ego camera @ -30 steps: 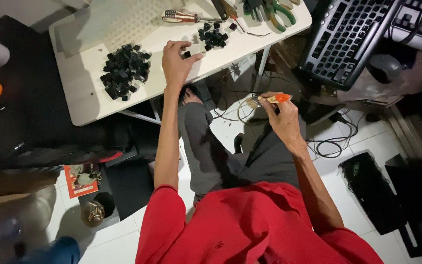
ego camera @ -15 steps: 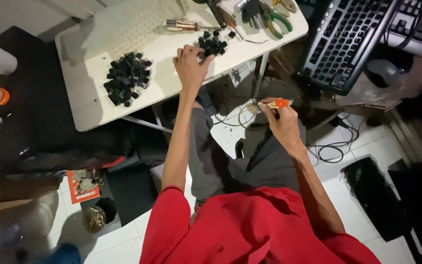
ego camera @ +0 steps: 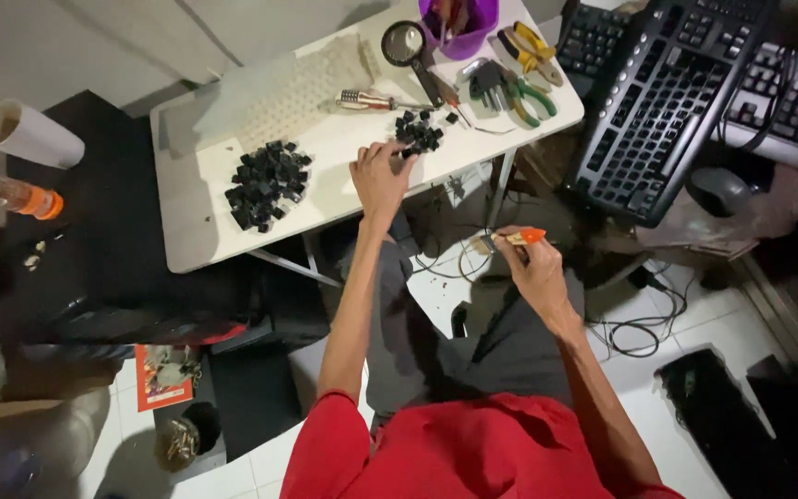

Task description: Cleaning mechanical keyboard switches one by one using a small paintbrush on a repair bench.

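Nearest the camera, over the lap, the right hand (ego camera: 533,273) is closed around an orange-handled tool (ego camera: 519,237). Its tip points left, and it is well apart from the tabletop (ego camera: 196,222).

The left hand (ego camera: 379,176) reaches forward onto the white tabletop's near edge. Its fingertips are curled right at the small heap of black pieces (ego camera: 417,134). The grip looks pinched, but I cannot tell whether a piece is already between the fingers.

The step in hand seems to be picking a single piece from this heap while the tool waits. The next move calls for a fine pinch that lifts one piece without scattering its neighbours, then bringing it down to the tool.

Left of the hand, apart from it, lies a larger heap of black pieces (ego camera: 268,183). Beyond that is a pale perforated plate (ego camera: 297,92). At the far edge are a magnifying glass (ego camera: 406,42), pliers (ego camera: 528,51) and a purple cup (ego camera: 464,28). A black keyboard (ego camera: 667,102) rests to the right.
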